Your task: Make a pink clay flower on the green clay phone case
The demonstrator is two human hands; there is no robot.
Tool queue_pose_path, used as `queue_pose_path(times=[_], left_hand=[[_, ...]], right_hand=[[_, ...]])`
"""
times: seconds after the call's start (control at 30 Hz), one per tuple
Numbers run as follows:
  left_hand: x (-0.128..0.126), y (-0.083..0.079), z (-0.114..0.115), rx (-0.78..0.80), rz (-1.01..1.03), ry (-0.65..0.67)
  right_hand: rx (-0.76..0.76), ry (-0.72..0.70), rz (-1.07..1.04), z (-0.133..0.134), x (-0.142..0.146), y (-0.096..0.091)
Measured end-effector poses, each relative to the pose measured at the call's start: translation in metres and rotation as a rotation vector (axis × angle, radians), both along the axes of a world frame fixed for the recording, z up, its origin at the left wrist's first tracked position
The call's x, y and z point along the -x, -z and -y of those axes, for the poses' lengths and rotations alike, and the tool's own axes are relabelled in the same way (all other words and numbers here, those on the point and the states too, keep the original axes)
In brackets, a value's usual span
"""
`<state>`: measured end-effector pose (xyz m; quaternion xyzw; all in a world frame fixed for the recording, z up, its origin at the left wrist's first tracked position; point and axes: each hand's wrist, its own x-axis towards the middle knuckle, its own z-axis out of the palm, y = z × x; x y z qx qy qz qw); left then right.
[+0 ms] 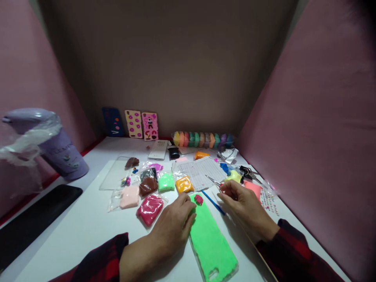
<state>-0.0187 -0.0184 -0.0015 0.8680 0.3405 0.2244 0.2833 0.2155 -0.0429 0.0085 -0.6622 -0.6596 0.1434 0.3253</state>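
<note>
A phone case covered in bright green clay (212,239) lies on the white table in front of me. My left hand (173,221) has its curled fingers along the case's upper left edge, gripping it. Close to those fingertips, a small piece of dark pink clay (199,199) rests on the green surface. My right hand (245,203) is to the right of the case, its fingers bent around the red handles of small scissors (216,181). The blades point up and left over a paper sheet. Between the case and my right hand lies a blue stick-like tool (214,203).
Clay packets lie left of the case, among them a dark pink one (150,209). Decorated phone cases (149,126) lean on the back wall beside a row of colored clay (202,139). A purple tumbler (63,150) and a black object (38,213) are left; sticker gems (268,201) right.
</note>
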Motion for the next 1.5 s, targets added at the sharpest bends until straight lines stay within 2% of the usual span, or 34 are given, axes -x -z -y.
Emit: queue_pose_path(times=[0.1, 0.33, 0.43, 0.53, 0.67, 0.83, 1.0, 1.1, 1.27, 1.5], left_hand=[[0.000, 0.000, -0.001, 0.005, 0.010, 0.003], [0.000, -0.004, -0.001, 0.042, 0.031, 0.021], [0.000, -0.005, -0.001, 0.059, 0.048, 0.026], [0.000, -0.005, -0.001, 0.068, 0.062, 0.023], [0.000, -0.005, -0.001, 0.065, 0.066, 0.024], [0.001, -0.004, -0.001, 0.061, 0.064, 0.026], [0.002, -0.003, -0.002, 0.061, 0.088, 0.038], [0.003, -0.002, -0.002, 0.080, 0.113, 0.033], [0.003, -0.002, -0.003, 0.092, 0.115, 0.041], [0.003, -0.004, 0.000, 0.072, 0.063, 0.033]], right_hand=[[0.002, -0.008, 0.234, -0.014, -0.012, -0.005], [-0.032, 0.020, 0.427, -0.045, -0.019, -0.015], [-0.069, -0.015, 0.488, -0.034, -0.011, -0.025], [-0.155, -0.136, 0.513, -0.009, 0.004, -0.033], [-0.001, -0.236, 0.533, 0.019, 0.024, -0.024], [0.029, -0.203, 0.619, 0.023, 0.032, -0.010], [-0.066, -0.162, 0.571, 0.026, 0.017, -0.013], [-0.047, -0.140, 0.551, 0.026, 0.006, -0.014], [0.055, 0.022, 0.692, 0.009, -0.006, -0.015], [0.121, 0.011, 0.843, -0.014, -0.003, -0.012]])
